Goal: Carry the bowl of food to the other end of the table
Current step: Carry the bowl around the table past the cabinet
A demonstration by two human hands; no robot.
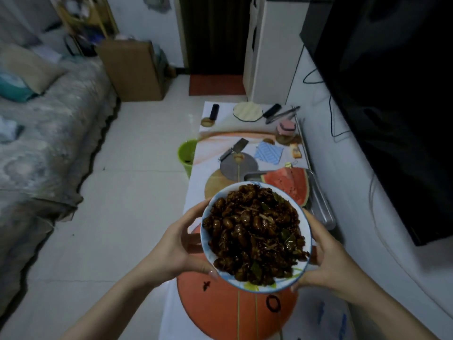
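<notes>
Carry step, by my reading: bowl (256,238) is off the table (215,141), held in both hands over its near end. My left hand (181,244) cups the left wall, thumb lying near the rim; my right hand (326,261) cups the right wall. Both grips closed on the bowl, fingers mostly hidden under it.

Bowl: round, glazed, white inside with a blue rim and green pattern. Food (255,231) heaped above the rim, dark brown, glossy, lumpy, with green leaf bits. Looks saucy, so likely to slide if tipped.

Below the grip: orange round mat (220,312). Ahead of it: watermelon (286,182), round metal lid (239,165), cleaver (234,148), blue cloth (268,153), jar (285,131).

Next move, as I judge: keep the bowl level, walk it along past that clutter, look for a bare patch at the far end.
</notes>
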